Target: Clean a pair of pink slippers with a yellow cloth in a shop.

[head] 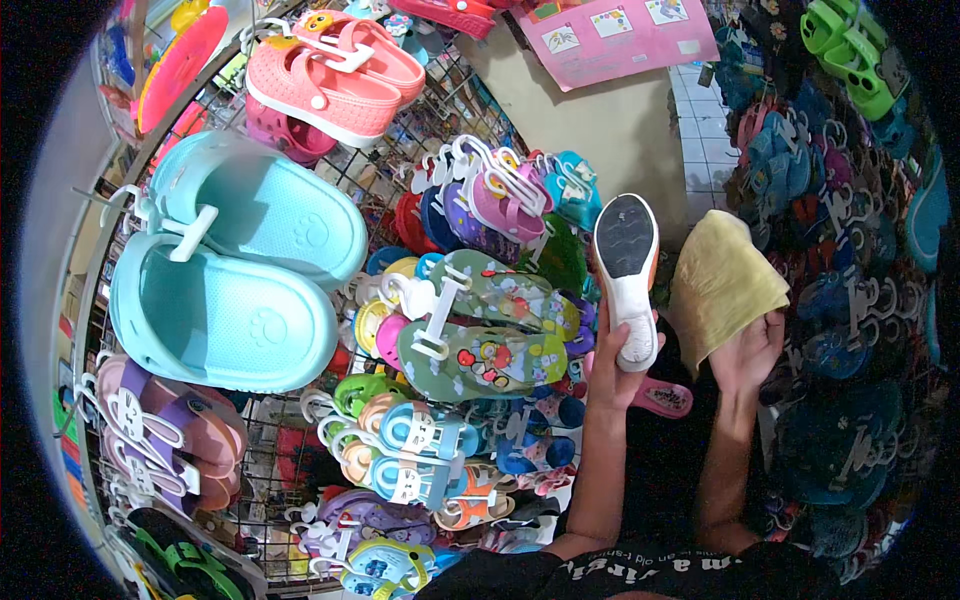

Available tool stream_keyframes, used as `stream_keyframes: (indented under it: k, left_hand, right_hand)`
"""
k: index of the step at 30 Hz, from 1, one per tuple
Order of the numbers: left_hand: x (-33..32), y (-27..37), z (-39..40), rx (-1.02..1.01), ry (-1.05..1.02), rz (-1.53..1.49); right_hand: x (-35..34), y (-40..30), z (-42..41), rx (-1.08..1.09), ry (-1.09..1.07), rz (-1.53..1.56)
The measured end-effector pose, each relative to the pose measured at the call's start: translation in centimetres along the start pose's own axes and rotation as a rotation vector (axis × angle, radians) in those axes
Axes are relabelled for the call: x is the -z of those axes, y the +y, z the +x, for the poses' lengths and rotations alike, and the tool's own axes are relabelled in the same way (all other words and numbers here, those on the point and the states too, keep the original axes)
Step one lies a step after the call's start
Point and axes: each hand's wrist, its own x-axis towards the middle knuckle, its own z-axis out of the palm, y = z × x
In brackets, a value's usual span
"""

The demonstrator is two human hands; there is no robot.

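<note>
My left hand (618,367) grips a small shoe (628,277) by its heel end, toe pointing away from me. Its sole faces up, with a dark grey forepart and a white heel; a strip of brown upper shows along one side. To the right, my right hand (750,352) holds a yellowish cloth (724,281), which drapes over the fingers and hides most of them. Shoe and cloth are apart. Just below the left hand lies a pink sandal or insole (664,397) bearing writing, partly hidden behind the wrist.
A wire grid rack (262,480) on the left carries light blue clogs (262,315), coral clogs (330,90), green flip-flops (487,360) and other children's footwear on white hangers. More sandals (795,165) hang at right. A pink printed sheet (615,41) lies on a beige surface (585,112) ahead.
</note>
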Motion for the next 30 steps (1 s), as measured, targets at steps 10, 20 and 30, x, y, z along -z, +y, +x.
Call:
stream_keyframes:
  k: [10, 20, 30]
  left_hand:
    - [-0.6, -0.3, 0.0, -0.027, -0.115, 0.020]
    - [-1.3, -2.0, -0.2, -0.127, 0.101, 0.444]
    - [-2.5, -0.7, -1.1, -0.148, 0.188, 0.183]
  right_hand:
    - [-0.9, 1.0, 0.4, -0.010, 0.241, -0.404]
    - [-1.2, 5.1, -2.0, 0.068, -0.102, -1.308]
    - [-4.8, 5.7, 0.1, 0.204, -0.518, -1.772]
